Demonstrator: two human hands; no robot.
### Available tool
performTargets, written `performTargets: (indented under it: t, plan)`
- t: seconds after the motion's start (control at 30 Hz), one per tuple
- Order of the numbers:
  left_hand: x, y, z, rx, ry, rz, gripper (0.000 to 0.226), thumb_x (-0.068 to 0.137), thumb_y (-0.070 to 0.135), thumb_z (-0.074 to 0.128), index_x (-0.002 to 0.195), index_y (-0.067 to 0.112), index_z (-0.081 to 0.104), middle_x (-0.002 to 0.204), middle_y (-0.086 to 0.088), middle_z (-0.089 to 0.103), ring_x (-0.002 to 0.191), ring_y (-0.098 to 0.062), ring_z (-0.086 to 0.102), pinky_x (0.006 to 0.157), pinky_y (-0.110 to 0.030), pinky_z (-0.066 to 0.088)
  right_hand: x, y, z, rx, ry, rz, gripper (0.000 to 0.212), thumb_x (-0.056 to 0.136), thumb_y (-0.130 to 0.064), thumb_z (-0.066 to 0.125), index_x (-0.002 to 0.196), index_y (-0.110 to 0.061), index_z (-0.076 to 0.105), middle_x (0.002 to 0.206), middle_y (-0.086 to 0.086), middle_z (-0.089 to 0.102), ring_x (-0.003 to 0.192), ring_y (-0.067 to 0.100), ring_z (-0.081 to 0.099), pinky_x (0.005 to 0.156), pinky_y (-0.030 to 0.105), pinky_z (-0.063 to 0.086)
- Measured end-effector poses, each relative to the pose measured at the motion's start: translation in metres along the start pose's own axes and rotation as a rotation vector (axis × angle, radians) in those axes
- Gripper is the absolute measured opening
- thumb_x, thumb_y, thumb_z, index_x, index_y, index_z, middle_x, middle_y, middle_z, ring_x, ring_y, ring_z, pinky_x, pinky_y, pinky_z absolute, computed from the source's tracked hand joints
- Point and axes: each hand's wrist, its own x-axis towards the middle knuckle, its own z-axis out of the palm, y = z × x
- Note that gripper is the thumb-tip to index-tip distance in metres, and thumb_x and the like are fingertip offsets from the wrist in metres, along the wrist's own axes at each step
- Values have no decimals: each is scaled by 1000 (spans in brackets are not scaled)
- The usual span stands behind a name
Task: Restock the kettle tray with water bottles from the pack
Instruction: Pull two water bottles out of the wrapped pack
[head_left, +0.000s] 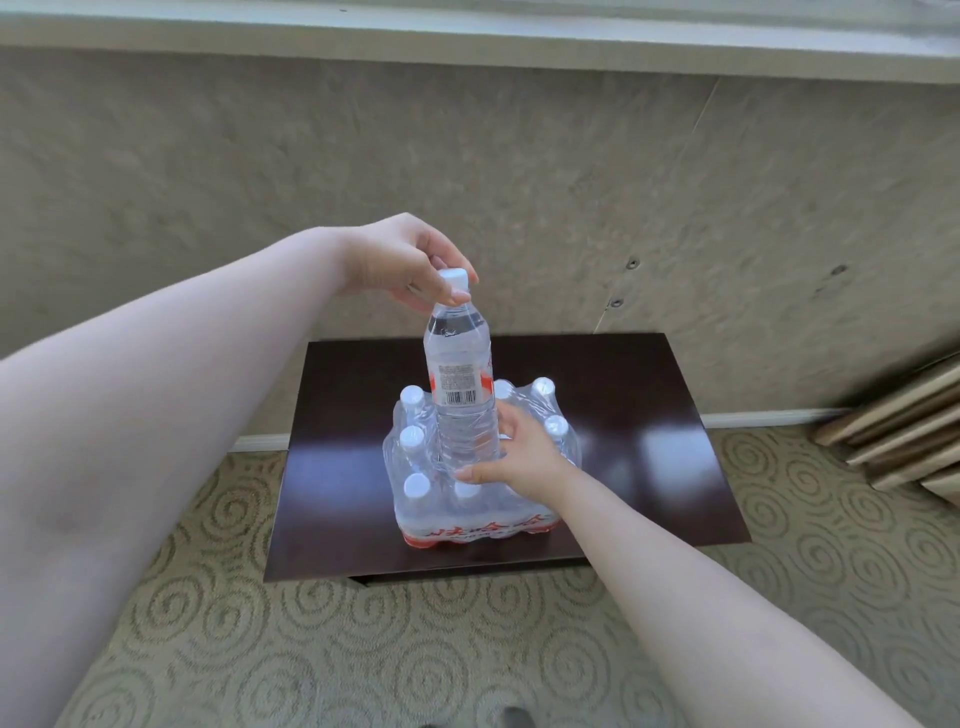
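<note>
A shrink-wrapped pack of water bottles (478, 506) with white caps and red lettering stands on a dark low table (649, 415). One clear water bottle (460, 374) rises upright out of the pack's middle, its lower part still inside the torn wrap. My left hand (400, 262) pinches this bottle at its white cap from above. My right hand (519, 454) rests on top of the pack, fingers spread against the wrap beside the bottle's base. No kettle tray is in view.
The table stands against a beige wall with a white baseboard (769, 415). Swirl-patterned carpet (363, 649) surrounds it. Stacked wooden slats (904, 426) lean at the right. A window sill (467, 36) runs along the top.
</note>
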Motion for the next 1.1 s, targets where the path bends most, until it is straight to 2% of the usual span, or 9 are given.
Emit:
performTargets:
  t: [0.1, 0.23, 0.37, 0.53, 0.67, 0.8, 0.9, 1.0, 1.1]
  plan:
    - [-5, -12, 5, -47, 76, 43, 31, 77, 27, 81, 105, 38, 72, 102, 8, 69, 93, -4, 70, 79, -17, 55, 0, 1, -7, 37, -12, 59, 74, 63, -12, 88, 127, -27, 55, 121, -6, 67, 113, 10, 62, 96, 32, 51]
    - [-13, -46, 35, -423, 151, 104, 77, 69, 35, 81, 135, 46, 45, 131, 5, 61, 121, -13, 61, 95, -33, 51, -2, -4, -15, 55, -48, 107, 69, 64, -15, 88, 124, -31, 57, 118, -8, 69, 111, 6, 63, 91, 24, 52]
    - [-25, -95, 87, -597, 111, -71, 117, 52, 44, 86, 149, 46, 21, 144, 2, 50, 124, -14, 56, 108, -50, 40, -3, -11, -17, 106, -43, 104, 65, 69, -10, 85, 124, -29, 59, 118, -5, 69, 112, 11, 64, 96, 33, 53]
    - [-25, -111, 139, -741, -121, -94, 74, 74, 28, 83, 137, 34, 46, 133, -6, 64, 119, -27, 64, 93, -54, 53, -4, -14, -15, 130, -85, 80, 61, 70, -7, 84, 123, -30, 61, 113, -3, 72, 101, 9, 70, 78, 22, 58]
    - [-18, -112, 149, -826, -85, -113, 76, 71, 10, 84, 134, 30, 47, 131, -14, 63, 117, -33, 64, 92, -57, 53, -1, -6, -12, 129, -71, 82, 65, 67, -5, 85, 123, -27, 60, 114, 0, 72, 104, 13, 70, 90, 34, 57]
    - [-15, -119, 146, -850, -79, -114, 74, 73, 9, 82, 135, 29, 47, 132, -12, 64, 117, -35, 64, 93, -62, 50, 8, -20, -31, -16, -249, 204, 63, 65, -33, 88, 119, -44, 58, 114, -13, 71, 106, 1, 66, 82, 20, 55]
    - [-15, -121, 146, -834, -57, -120, 75, 72, 7, 80, 135, 29, 47, 132, -11, 64, 119, -34, 63, 94, -66, 48, 20, -37, -61, -150, -303, 313, 66, 62, -52, 85, 122, -41, 60, 121, -11, 67, 109, 5, 64, 81, 23, 53]
    - [-15, -125, 144, -825, -31, -139, 76, 69, 1, 80, 133, 29, 48, 131, -12, 64, 120, -34, 62, 93, -66, 49, 31, -35, -76, -122, -65, 296, 43, 79, -30, 78, 118, -22, 63, 113, 2, 68, 93, 12, 66, 76, 24, 53]
    - [-13, -132, 144, -838, -25, -144, 77, 68, -1, 80, 133, 25, 49, 132, -16, 62, 121, -35, 61, 94, -67, 47, 36, -17, -69, -493, -13, 268, 42, 87, -9, 62, 128, -15, 59, 120, 11, 64, 96, 19, 61, 84, 28, 50]
